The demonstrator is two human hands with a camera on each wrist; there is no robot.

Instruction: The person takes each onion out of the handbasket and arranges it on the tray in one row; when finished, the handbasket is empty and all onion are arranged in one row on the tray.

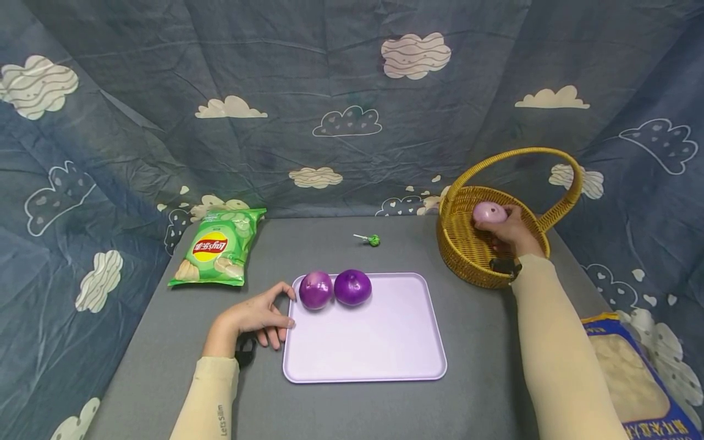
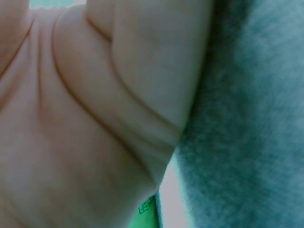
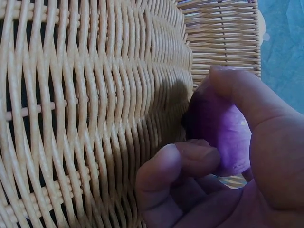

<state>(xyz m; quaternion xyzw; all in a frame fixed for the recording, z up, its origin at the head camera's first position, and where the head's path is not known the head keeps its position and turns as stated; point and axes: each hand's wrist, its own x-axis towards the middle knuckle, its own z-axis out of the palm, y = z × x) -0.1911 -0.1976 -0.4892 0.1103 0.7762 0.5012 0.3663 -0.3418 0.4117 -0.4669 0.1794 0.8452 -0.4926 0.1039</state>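
With my right hand (image 1: 513,233) I hold a light purple onion (image 1: 489,212) inside the wicker basket (image 1: 464,263). In the right wrist view, the thumb and bent fingers close around the onion (image 3: 228,128), beside the woven wall. My left hand (image 1: 258,315) rests at the left edge of the lilac tray (image 1: 368,342), with two fingertips touching the rim. A reddish-purple onion (image 1: 316,290) and a darker purple onion (image 1: 352,287) sit side by side in the tray's back left corner. The left wrist view shows mostly palm (image 2: 85,118).
A green chip bag (image 1: 217,247) lies at the back left. Behind the tray is a green lollipop (image 1: 373,240). The basket's tall handle (image 1: 517,153) arches over its opening. A blue and yellow food bag (image 1: 632,379) lies at the right, partly behind the right sleeve.
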